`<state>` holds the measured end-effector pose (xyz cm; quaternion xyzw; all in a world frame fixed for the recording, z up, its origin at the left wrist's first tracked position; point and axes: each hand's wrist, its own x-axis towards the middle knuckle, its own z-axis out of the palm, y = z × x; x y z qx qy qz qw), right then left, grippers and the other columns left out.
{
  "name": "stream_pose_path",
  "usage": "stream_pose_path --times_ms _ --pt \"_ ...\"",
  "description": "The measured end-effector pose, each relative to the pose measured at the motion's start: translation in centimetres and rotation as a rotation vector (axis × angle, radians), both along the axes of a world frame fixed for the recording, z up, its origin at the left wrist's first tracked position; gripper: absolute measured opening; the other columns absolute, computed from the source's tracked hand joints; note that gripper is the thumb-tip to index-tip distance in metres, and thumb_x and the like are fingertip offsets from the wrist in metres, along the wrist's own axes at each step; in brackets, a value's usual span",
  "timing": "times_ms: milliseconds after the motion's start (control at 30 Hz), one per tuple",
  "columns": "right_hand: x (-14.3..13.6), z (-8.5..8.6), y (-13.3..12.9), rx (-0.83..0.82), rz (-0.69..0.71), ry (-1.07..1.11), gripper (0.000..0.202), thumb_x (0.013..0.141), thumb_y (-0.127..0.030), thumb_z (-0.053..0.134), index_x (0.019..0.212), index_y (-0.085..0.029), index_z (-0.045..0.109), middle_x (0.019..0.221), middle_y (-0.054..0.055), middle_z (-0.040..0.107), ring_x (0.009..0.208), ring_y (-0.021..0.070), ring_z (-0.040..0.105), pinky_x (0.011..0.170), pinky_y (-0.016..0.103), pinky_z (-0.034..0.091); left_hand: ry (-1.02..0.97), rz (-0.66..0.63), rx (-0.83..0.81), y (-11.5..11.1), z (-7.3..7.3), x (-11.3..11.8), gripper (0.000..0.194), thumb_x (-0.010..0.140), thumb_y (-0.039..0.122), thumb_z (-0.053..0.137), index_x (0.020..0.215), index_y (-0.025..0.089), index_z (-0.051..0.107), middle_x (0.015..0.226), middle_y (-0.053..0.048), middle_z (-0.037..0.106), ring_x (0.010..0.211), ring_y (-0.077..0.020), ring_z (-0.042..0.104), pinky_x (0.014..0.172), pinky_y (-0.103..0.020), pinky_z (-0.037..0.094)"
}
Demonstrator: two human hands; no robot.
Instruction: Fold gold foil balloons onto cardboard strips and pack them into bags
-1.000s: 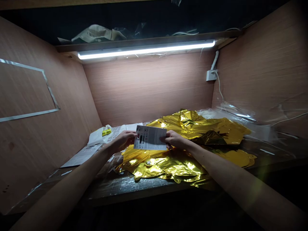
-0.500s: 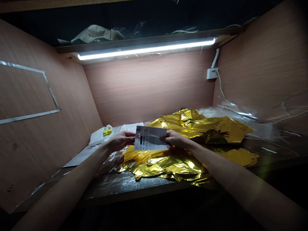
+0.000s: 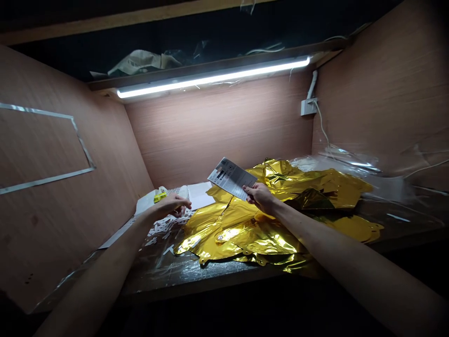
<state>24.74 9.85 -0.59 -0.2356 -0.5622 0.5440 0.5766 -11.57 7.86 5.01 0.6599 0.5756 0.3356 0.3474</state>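
Observation:
My right hand (image 3: 258,196) is closed on the lower right corner of a grey printed packaging card (image 3: 232,179), thumb on top. The card is tilted, with small print, symbols and a hang slot near its upper left end. It is held above crumpled gold foil balloons (image 3: 242,224) lying flat on the work surface. Over to the left, my left hand (image 3: 175,203) hovers with bent fingers a little apart and nothing visible in them. Below and beside it lie many small white paper strips (image 3: 164,225), partly hidden by the hand.
White paper sheets (image 3: 201,194) and a small yellow packet (image 3: 160,196) lie at the back left. Clear plastic bags (image 3: 345,161) lie at the back right, near a white socket box (image 3: 308,106) with a cable. Wooden walls enclose the bench under a tube light (image 3: 213,77).
My left hand has let go of the card and moved slightly left. My right hand has carried the card up and to the right, turning it at an angle. The view has shifted slightly.

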Motion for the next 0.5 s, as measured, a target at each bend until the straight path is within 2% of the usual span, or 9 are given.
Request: stream_pose_path --times_ms 100,167,267,367,500 --pt "-0.1 -0.3 0.4 -0.001 -0.009 0.001 0.038 0.074 -0.040 0.084 0.069 -0.016 0.055 0.055 -0.002 0.050 0.042 0.0057 0.041 0.036 0.020 0.028 0.176 0.104 0.072 1.0 -0.7 -0.1 0.034 0.068 0.048 0.083 0.066 0.015 0.075 0.040 0.002 0.049 0.041 -0.0129 0.041 0.047 -0.025 0.027" --pt "-0.2 -0.5 0.5 -0.001 -0.012 -0.007 0.038 0.075 -0.040 0.084 0.070 -0.015 0.055 0.056 -0.002 0.051 0.041 0.0059 0.043 0.036 0.020 0.029 0.249 0.202 0.123 2.1 -1.6 0.3 0.037 0.070 0.052 0.081 0.062 0.016 0.073 0.039 0.001 0.049 0.044 -0.0149 0.045 0.049 -0.026 0.026" --pt "-0.3 -0.6 0.6 -0.001 -0.017 -0.034 0.037 0.077 -0.038 0.083 0.070 -0.015 0.055 0.056 -0.001 0.053 0.041 0.0059 0.043 0.035 0.019 0.029 0.306 0.294 0.142 3.7 -3.0 0.7 0.036 0.065 0.048 0.086 0.059 0.017 0.070 0.042 -0.002 0.055 0.050 -0.0191 0.054 0.050 -0.026 0.030" --pt "-0.3 -0.6 0.5 -0.001 -0.033 -0.070 0.035 0.080 -0.035 0.080 0.067 -0.016 0.054 0.052 -0.001 0.051 0.040 0.0061 0.042 0.035 0.019 0.030 0.298 0.280 0.113 4.1 -3.4 0.3 0.029 0.061 0.040 0.089 0.064 0.015 0.073 0.051 -0.005 0.064 0.054 -0.0194 0.060 0.052 -0.025 0.037" --pt "-0.4 -0.3 0.3 -0.008 -0.069 -0.110 0.033 0.086 -0.031 0.074 0.065 -0.017 0.052 0.048 -0.001 0.051 0.039 0.0067 0.043 0.036 0.019 0.031 0.277 0.189 0.032 3.3 -2.1 -1.4 0.025 0.056 0.028 0.091 0.070 0.015 0.077 0.058 -0.005 0.069 0.053 -0.0166 0.058 0.051 -0.025 0.042"
